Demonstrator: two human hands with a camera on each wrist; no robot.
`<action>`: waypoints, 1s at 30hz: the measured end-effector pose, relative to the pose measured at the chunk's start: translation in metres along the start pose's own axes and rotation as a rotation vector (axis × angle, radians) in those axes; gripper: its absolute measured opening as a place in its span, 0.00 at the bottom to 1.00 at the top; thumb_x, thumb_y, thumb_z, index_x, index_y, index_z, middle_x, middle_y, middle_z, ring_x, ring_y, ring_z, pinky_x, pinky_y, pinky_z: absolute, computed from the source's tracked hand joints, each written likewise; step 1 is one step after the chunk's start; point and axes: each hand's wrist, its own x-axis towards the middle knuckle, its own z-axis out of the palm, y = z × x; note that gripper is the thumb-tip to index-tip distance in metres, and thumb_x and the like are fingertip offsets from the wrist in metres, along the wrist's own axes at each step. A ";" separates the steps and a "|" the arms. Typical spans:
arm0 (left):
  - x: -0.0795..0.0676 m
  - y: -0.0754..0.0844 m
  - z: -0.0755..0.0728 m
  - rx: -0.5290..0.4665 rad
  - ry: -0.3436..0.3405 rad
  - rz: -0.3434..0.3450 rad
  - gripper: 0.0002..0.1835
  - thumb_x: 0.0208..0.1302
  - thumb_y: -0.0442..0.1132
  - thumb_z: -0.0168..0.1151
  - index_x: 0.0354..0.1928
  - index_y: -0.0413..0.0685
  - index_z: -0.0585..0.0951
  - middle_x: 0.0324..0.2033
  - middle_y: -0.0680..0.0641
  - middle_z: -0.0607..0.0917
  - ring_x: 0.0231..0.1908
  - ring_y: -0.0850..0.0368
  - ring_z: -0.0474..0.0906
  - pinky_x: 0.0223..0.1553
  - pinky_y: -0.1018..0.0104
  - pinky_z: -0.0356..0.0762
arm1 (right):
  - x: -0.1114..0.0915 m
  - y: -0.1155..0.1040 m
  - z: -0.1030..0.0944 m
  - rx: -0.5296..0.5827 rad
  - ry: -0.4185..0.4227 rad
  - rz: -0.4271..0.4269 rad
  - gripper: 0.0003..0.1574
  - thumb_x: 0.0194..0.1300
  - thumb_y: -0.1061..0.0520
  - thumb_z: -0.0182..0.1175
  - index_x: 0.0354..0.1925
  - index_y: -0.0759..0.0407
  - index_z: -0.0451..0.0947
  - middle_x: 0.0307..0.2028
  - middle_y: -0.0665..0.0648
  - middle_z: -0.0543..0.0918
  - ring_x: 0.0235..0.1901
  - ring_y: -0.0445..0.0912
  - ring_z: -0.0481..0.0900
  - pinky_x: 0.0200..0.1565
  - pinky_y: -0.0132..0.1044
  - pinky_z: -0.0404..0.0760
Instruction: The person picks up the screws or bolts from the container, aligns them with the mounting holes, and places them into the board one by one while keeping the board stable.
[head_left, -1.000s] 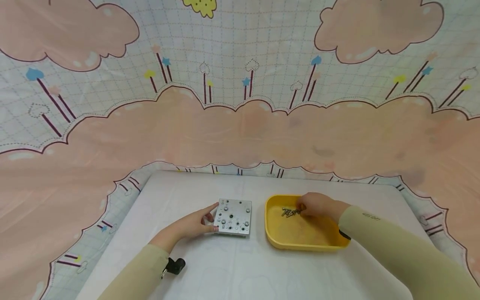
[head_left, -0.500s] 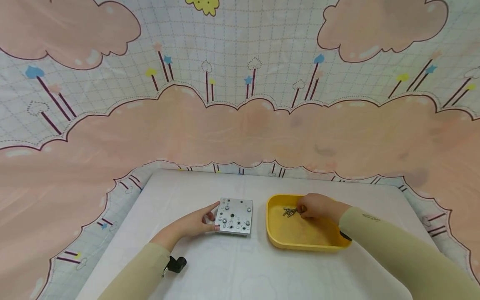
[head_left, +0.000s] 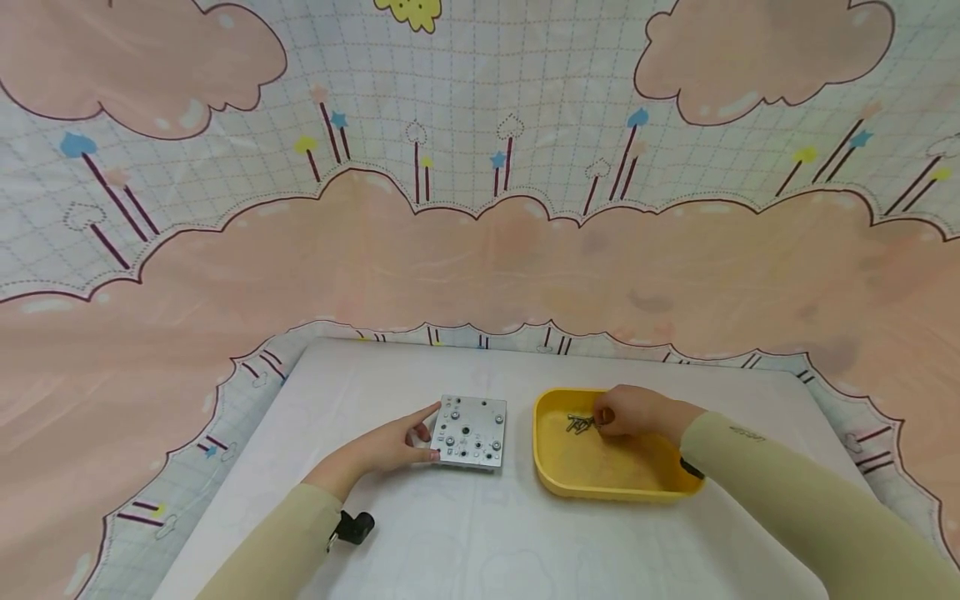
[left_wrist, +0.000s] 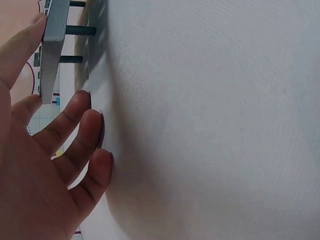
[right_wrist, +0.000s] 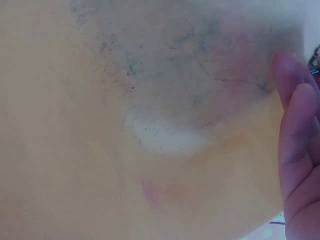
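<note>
L hand (head_left: 392, 446) has hold of the metal plate (head_left: 472, 432) by its left side: thumb at the near-left corner, pointer finger at the far-left one. The other 3 fingers bend in just beside it. Plate is flat w/ small holes & approx. 4 round screw heads on top; in the L wrist view 3 screw shafts (left_wrist: 81, 30) poke out underneath. It's a bit L of the middle of the white table (head_left: 480, 550), btwn the table's left & right edges.

R hand (head_left: 636, 411) is in the yellow tray (head_left: 600, 492), fingers bent, tips right at the loose screws (head_left: 579, 424). Can't tell if it's pinching one. Tray is just R of the plate, nearer the table's right edge, w/ a gap btwn them. Screws lie in a small heap near the tray's far side; several, too bunched for an exact no.

Count: 1 plate, 1 tray, 2 hands.
</note>
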 end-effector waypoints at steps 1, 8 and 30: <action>0.000 0.000 0.000 0.000 0.000 0.000 0.50 0.56 0.56 0.73 0.78 0.62 0.57 0.45 0.54 0.77 0.37 0.58 0.71 0.39 0.60 0.69 | 0.000 0.000 0.000 0.012 0.000 0.004 0.05 0.63 0.58 0.67 0.32 0.49 0.80 0.28 0.48 0.77 0.30 0.44 0.73 0.35 0.38 0.74; 0.000 0.001 0.000 -0.007 -0.002 -0.009 0.51 0.56 0.56 0.73 0.78 0.63 0.57 0.45 0.54 0.76 0.37 0.57 0.71 0.40 0.59 0.68 | -0.006 -0.002 -0.007 0.114 0.019 -0.004 0.02 0.64 0.58 0.66 0.36 0.54 0.81 0.29 0.49 0.78 0.25 0.43 0.77 0.29 0.36 0.78; 0.000 -0.005 -0.005 -0.062 -0.039 0.027 0.52 0.55 0.54 0.74 0.78 0.62 0.56 0.46 0.54 0.76 0.38 0.57 0.70 0.41 0.59 0.68 | 0.001 -0.038 -0.037 0.428 0.119 -0.119 0.08 0.68 0.58 0.63 0.45 0.58 0.82 0.41 0.63 0.86 0.30 0.58 0.83 0.31 0.40 0.81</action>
